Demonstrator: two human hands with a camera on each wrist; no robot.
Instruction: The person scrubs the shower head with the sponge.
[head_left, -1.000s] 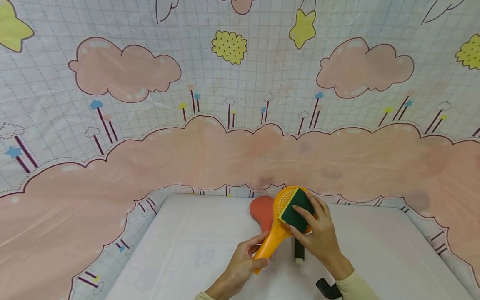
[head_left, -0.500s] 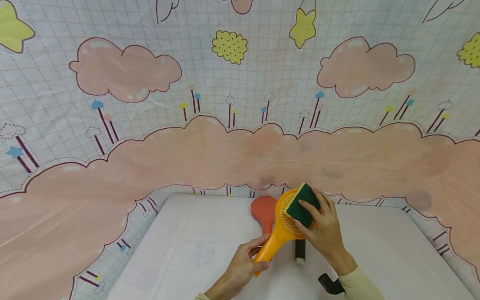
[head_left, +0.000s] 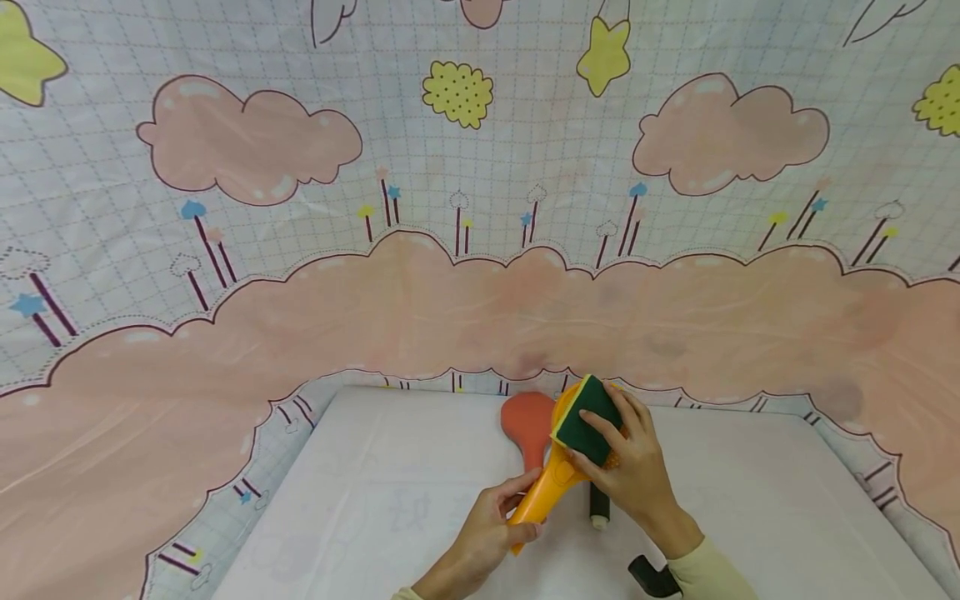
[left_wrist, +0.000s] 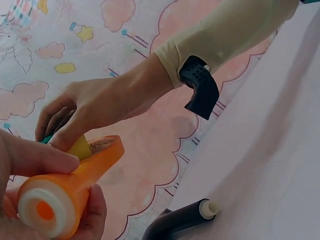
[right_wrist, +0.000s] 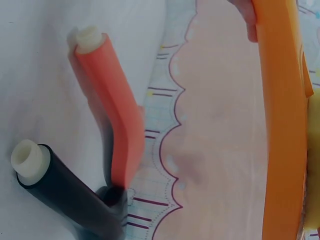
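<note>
My left hand [head_left: 498, 521] grips the handle of an orange perforated spoon [head_left: 551, 477], held above the white table [head_left: 360, 517]. My right hand [head_left: 618, 462] presses a green and yellow sponge [head_left: 587, 419] onto the spoon's bowl. In the left wrist view the orange spoon's handle end [left_wrist: 47, 205] sits in my left hand's fingers, and the right hand [left_wrist: 95, 107] holds the sponge [left_wrist: 80, 148] on the bowl. The right wrist view shows the orange spoon [right_wrist: 282, 125] edge-on, with the sponge [right_wrist: 312, 165] at the right border.
A red spatula [head_left: 527, 423] lies on the table behind the spoon, and a black-handled utensil [head_left: 598, 507] lies under my right hand. Both show in the right wrist view: red one [right_wrist: 112, 120], black one [right_wrist: 65, 195]. A cartoon cloud-print sheet [head_left: 450, 208] hangs behind the table.
The sponge slid out to the bowl's far rim half a second ago and has now come back down toward the handle. The left hand keeps its grip on the handle.
</note>
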